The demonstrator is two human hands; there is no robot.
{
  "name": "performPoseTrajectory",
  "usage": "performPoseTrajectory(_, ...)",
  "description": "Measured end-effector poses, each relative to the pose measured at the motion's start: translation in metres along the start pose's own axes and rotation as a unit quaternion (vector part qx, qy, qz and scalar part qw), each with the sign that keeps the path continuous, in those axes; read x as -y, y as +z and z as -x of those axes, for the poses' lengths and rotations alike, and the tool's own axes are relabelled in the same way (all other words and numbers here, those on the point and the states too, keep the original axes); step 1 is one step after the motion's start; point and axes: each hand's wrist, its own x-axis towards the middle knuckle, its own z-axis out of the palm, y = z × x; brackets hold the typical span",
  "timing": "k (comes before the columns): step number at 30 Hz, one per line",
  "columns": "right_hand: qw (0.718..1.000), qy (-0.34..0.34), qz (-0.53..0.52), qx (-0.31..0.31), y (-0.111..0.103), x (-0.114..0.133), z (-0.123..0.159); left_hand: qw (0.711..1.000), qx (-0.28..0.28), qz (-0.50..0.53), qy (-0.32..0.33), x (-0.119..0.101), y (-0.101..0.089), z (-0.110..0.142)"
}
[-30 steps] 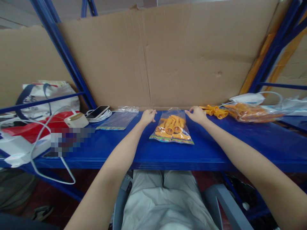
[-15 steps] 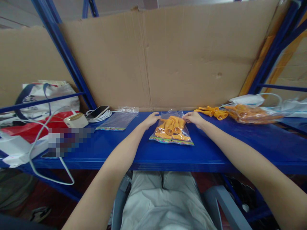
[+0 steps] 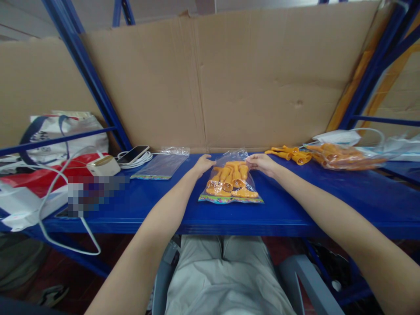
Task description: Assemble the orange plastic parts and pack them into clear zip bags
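A clear plastic bag point(image 3: 243, 176) with a colourful printed strip along its near edge lies on the blue table in front of me. Inside it are several orange plastic pieces point(image 3: 227, 175) with hollow, flared ends. At the bag's upper left edge is my left hand point(image 3: 204, 165), its thumb and forefinger apart; whether it touches the film is hard to see. My right hand point(image 3: 263, 163) pinches the bag's upper right edge between thumb and fingers.
Loose orange pieces point(image 3: 291, 154) and another filled bag point(image 3: 344, 156) are at the right. Toward the left lie a flat clear bag point(image 3: 162, 165), a phone point(image 3: 133, 154) on a coiled white cable, and a power strip point(image 3: 26, 203). Cardboard point(image 3: 249, 83) stands behind the blue table point(image 3: 275, 214).
The bag has turned slightly and its near edge has shifted left and toward me. The pieces inside lie more spread out. Both hands have moved slightly left.
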Motion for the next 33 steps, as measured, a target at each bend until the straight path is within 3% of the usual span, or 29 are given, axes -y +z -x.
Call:
performPoseTrajectory(6,1.0,-0.001,-0.004,0.025,-0.002,-0.003,-0.002,0.999,-0.038,-0.027,-0.021,-0.001,-0.002,-0.001)
performPoseTrajectory(15,1.0,0.02,0.01,0.012,0.006,0.005,0.008,0.999,-0.021,0.038,-0.028,-0.001,-0.001,-0.003)
performPoseTrajectory(21,0.999,0.027,0.02,0.011,0.007,0.005,0.009,0.999,-0.038,0.014,-0.02,-0.004,-0.003,-0.003)
performPoseTrajectory(33,0.999,0.01,0.028,0.018,0.001,-0.003,0.001,0.986,0.016,0.149,-0.069,-0.007,-0.004,-0.001)
